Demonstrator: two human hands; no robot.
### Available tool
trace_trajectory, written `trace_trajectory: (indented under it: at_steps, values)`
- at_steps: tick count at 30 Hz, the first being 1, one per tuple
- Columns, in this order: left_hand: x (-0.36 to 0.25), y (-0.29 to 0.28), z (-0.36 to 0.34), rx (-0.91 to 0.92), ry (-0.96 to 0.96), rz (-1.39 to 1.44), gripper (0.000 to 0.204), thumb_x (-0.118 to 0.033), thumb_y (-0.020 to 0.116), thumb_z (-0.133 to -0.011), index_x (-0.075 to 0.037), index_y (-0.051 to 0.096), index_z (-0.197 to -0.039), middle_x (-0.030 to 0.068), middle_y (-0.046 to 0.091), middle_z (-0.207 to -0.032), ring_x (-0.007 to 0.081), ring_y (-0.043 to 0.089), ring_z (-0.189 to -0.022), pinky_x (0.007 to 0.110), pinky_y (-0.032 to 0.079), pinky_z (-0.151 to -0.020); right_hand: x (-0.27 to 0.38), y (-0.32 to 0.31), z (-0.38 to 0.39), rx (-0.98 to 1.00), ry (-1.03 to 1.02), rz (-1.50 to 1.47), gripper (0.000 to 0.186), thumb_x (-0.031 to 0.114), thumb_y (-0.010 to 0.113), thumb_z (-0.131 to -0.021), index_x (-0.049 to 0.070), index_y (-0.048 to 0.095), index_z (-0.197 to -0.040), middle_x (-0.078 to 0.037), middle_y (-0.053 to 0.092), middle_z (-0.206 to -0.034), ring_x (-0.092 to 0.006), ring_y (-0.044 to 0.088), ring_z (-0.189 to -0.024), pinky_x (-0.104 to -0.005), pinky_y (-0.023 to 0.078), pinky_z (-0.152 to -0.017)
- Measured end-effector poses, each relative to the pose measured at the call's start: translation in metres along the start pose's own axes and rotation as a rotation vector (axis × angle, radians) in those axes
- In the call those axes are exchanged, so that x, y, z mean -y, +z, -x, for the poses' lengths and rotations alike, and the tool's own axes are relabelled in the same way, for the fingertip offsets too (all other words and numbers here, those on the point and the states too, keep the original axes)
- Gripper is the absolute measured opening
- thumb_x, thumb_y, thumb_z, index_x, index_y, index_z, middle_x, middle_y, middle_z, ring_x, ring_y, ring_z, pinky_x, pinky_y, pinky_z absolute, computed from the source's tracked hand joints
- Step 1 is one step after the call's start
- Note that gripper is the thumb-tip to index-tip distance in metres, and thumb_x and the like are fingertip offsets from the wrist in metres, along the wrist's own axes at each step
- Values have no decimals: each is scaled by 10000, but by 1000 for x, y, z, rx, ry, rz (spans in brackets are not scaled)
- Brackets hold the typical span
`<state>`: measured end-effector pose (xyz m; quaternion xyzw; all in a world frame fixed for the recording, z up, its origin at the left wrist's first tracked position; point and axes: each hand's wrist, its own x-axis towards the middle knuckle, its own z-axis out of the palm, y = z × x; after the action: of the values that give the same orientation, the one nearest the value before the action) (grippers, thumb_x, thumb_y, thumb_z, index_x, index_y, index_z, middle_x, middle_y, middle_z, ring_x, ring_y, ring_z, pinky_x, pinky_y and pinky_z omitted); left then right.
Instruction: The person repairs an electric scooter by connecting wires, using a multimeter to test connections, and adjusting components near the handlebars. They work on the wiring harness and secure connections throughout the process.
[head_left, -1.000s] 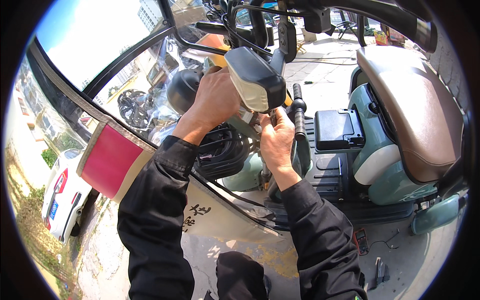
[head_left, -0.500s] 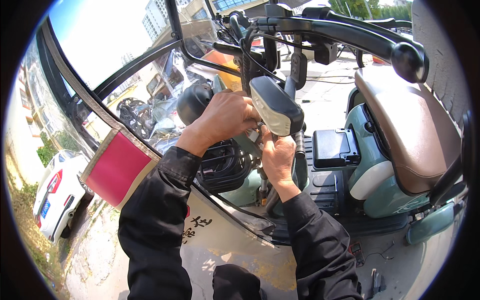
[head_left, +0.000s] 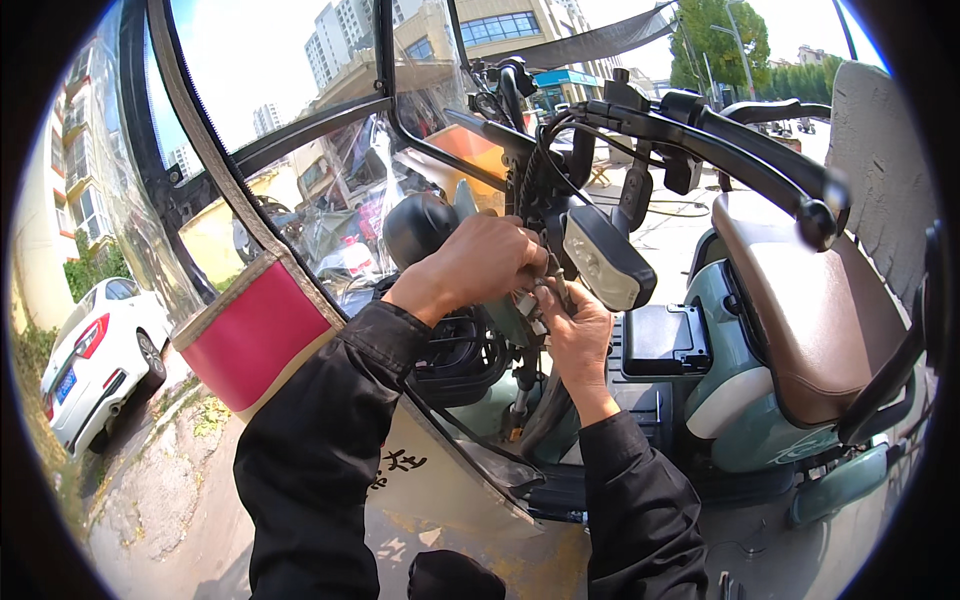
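Two hands, one thin grey piece, beside one lamp.
My right hand point(head_left: 580, 338) pinches the thin grey piece point(head_left: 561, 288) between thumb and fingers, left of the black, rounded lamp with a pale lens point(head_left: 606, 258); my left hand point(head_left: 478, 262) curls in close to it, but I cannot tell what it grips. I count one brown padded seat point(head_left: 795, 300) and one flat black plastic box point(head_left: 664, 340). A second ago the lamp covered my fingertips; now it sits clear to their right.
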<state>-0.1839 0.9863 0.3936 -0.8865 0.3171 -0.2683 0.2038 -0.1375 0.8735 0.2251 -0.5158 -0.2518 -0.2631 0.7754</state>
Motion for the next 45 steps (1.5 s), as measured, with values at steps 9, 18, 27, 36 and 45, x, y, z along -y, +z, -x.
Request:
trace_trajectory:
  at_steps: [9, 18, 27, 36, 45]
  values:
    - [5, 6, -2, -32, 48, 56, 158, -203, 764, -777, -159, 815, -920, 46, 738, -877, 307, 700, -853, 420, 540, -736, 5, 3, 2, -117, -44, 251, 196, 159, 749, -950, -18, 766, -1032, 1, 714, -727, -36, 572, -647, -231, 467, -612]
    - [10, 11, -5, -8, 17, 29, 167, -227, 784, -761, -161, 819, -911, 67, 742, -819, 313, 705, -802, 414, 538, -720, 31, 7, 6, -167, 6, 277, 83, 72, 708, -869, -9, 715, -886, -148, 699, -718, -282, 650, -586, -356, 487, -604]
    - [16, 7, -6, -4, 75, 44, 165, -253, 787, -763, -191, 826, -911, 40, 746, -821, 298, 709, -797, 400, 534, -695, 7, -24, -11, 158, -32, 17, 78, 23, 754, -875, -35, 733, -922, -31, 676, -693, -38, 547, -630, -237, 456, -589]
    - [16, 9, -5, 84, 45, 75, 363, -363, 760, -844, -69, 688, -1044, 139, 706, -974, 379, 653, -954, 463, 500, -795, -5, -11, 2, 59, 70, -163, 122, 63, 737, -931, -28, 746, -1011, 24, 698, -774, -22, 555, -693, -207, 461, -626]
    - [9, 10, -4, 53, 17, 80, 366, -373, 743, -850, -52, 691, -1019, 151, 706, -985, 385, 651, -973, 476, 499, -826, 6, -12, -9, 23, -40, 148, 124, 84, 767, -888, -28, 724, -918, -69, 643, -673, -98, 519, -589, -267, 453, -586]
